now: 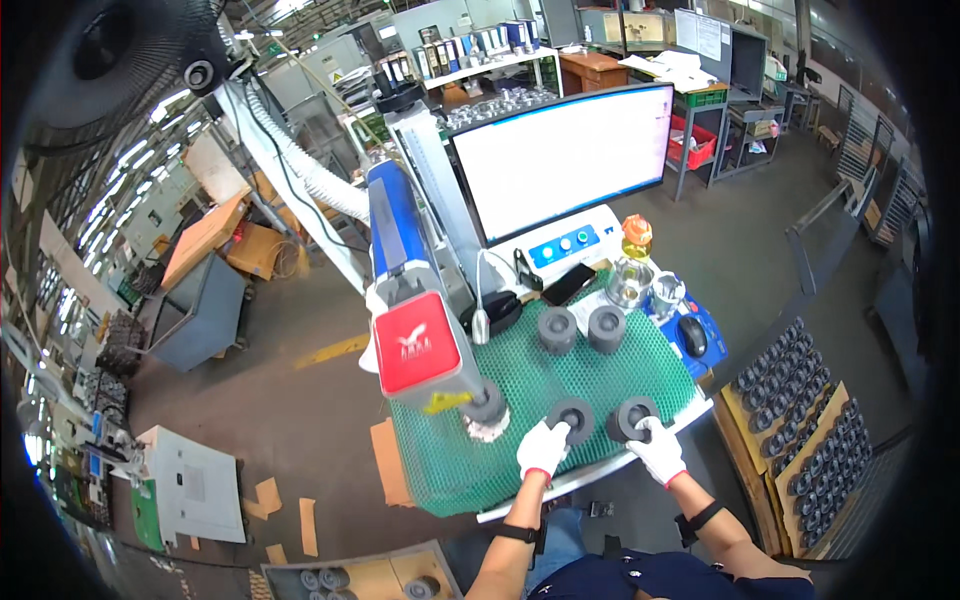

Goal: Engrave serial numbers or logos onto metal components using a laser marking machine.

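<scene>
My left hand [543, 449], in a white glove with a red cuff, is closed on a dark grey ring-shaped part [573, 411] near the front edge of the green mat [520, 380]. To its right, my right hand [660, 453], gloved the same way, grips a second dark ring-shaped part [629, 411], which is tilted a little. Fingers and thumbs partly cover both parts. Farther back on the mat, two similar thick rings, a left one [557, 329] and a right one [606, 328], stand side by side with their holes facing up.
Left of my hands hangs a machine head with a red cover [415, 345] on a blue arm. Behind the mat stand a monitor [565, 155], a control box [565, 247], a phone [568, 285] and a mouse [691, 336]. Trays of dark rings [790, 400] sit at right; a box [385, 575] lies below left.
</scene>
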{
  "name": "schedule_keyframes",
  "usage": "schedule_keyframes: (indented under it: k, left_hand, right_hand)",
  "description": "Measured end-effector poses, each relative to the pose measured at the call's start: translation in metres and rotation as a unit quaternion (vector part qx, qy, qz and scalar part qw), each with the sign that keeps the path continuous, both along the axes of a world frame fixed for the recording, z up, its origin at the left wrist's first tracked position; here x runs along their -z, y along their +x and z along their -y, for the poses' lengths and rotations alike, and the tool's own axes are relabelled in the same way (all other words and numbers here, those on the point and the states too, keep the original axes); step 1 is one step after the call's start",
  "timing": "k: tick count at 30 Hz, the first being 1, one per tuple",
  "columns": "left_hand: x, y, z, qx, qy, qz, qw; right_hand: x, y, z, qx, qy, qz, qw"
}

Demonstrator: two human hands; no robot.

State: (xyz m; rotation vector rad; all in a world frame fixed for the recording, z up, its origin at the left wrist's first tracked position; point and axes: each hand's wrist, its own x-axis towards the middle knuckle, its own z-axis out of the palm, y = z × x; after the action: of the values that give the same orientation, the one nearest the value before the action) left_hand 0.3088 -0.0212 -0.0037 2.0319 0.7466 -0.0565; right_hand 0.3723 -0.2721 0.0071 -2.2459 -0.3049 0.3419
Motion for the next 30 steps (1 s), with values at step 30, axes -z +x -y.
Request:
schedule_keyframes:
  k: [30]
  left_hand:
    - [0.005, -0.390, 0.298, -0.133, -0.008, -0.385, 0.913]
  right_hand:
    - [0.026, -0.136, 0.043, -0.712, -0.021, 0.067, 0.699]
